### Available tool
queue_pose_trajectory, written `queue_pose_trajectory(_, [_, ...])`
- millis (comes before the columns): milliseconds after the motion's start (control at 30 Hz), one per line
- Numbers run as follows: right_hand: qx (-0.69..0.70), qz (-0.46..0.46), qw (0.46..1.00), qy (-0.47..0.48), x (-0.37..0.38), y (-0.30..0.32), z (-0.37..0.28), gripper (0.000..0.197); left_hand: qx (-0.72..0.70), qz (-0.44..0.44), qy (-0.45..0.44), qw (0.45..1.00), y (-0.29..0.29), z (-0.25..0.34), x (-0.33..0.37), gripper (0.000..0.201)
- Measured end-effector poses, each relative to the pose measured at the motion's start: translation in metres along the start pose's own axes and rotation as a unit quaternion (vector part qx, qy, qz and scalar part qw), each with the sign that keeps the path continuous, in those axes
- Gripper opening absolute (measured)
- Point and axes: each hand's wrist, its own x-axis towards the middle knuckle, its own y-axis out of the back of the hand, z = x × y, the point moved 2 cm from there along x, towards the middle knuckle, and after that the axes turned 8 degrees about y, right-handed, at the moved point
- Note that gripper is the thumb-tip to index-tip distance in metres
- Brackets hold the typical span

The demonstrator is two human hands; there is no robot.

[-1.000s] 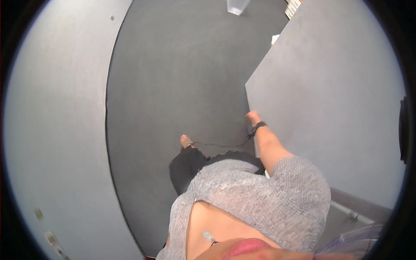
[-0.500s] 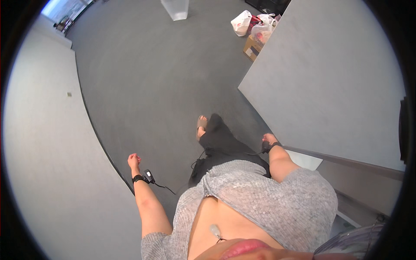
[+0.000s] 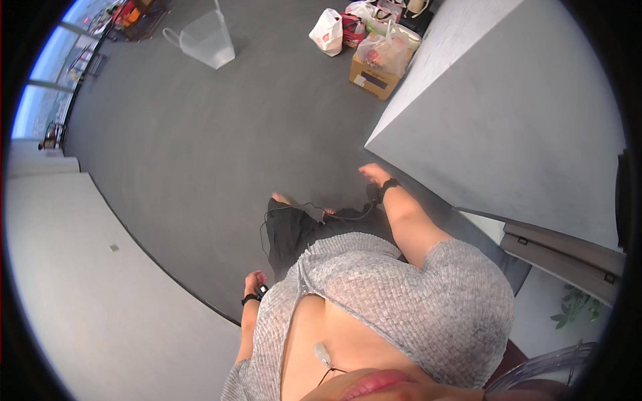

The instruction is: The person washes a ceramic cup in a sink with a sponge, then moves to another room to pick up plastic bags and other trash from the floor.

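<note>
while the person walks the grey floor (image 3: 200, 154), both hands hang loose and empty: left hand (image 3: 254, 281) at seven o'clock, right hand (image 3: 373, 174) by the grey bench (image 3: 508, 120) at two o'clock; nothing handled yet.

Landmark: cardboard box (image 3: 376, 75), stood on the grey carpet (image 3: 221, 154) near the top of the view.
Plastic bags: one clear, filled bag (image 3: 385, 48) rested on top of the box; a white one with red print (image 3: 328, 31) sat just left of it; more bags (image 3: 364, 12) lay behind.
Clear plastic bin (image 3: 204, 40): stood well to the left of the box, upright, handle to its left.
Grey partition (image 3: 508, 113): rose directly right of the box, its corner edge beside it.
Pale wall (image 3: 93, 307): ran far below-left of the box.
Green plant (image 3: 575, 306): far below-right of the box, past the partition.
</note>
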Motion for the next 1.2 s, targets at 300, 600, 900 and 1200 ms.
queue_pose_trajectory(300, [0.138,0.087,0.987,0.009,0.08,0.036,-0.083,0.046,0.527,-0.034,-0.26,0.809,0.006,0.277,0.12,0.03])
queue_pose_trajectory(600, [0.207,0.262,0.941,-0.054,0.091,0.052,-0.135,0.029,0.36,-0.012,-0.233,0.903,-0.108,0.735,0.155,0.012])
queue_pose_trajectory(900, [0.322,0.39,0.863,0.014,0.174,0.104,-0.204,0.024,0.579,-0.099,-0.414,0.696,-0.461,0.933,0.086,0.035])
queue_pose_trajectory(1200, [0.192,0.48,0.851,0.09,0.33,0.302,-0.328,0.041,0.744,-0.31,-0.408,0.429,-0.808,0.831,-0.051,0.049])
